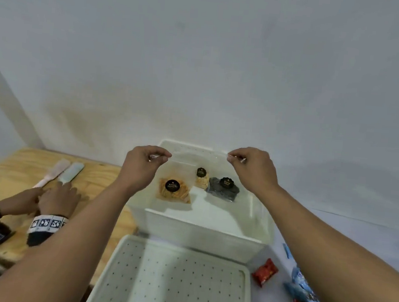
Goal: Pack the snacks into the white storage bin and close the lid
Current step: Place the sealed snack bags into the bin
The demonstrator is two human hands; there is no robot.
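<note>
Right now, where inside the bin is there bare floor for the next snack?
The near half of the bin floor, between the orange chips bag and the front wall, is bare. The far side is crowded with three bags.

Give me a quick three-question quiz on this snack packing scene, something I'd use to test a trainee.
1. True or false: the lid is already closed on the white bin.
2. What do the left hand and the right hand pinch between them? A) a clear bag B) the lid C) a cup
3. How many round black labels show on the snack packs over the bin?

Key: 1 false, the lid lies flat in front of the bin. 2 A. 3 three.
</note>
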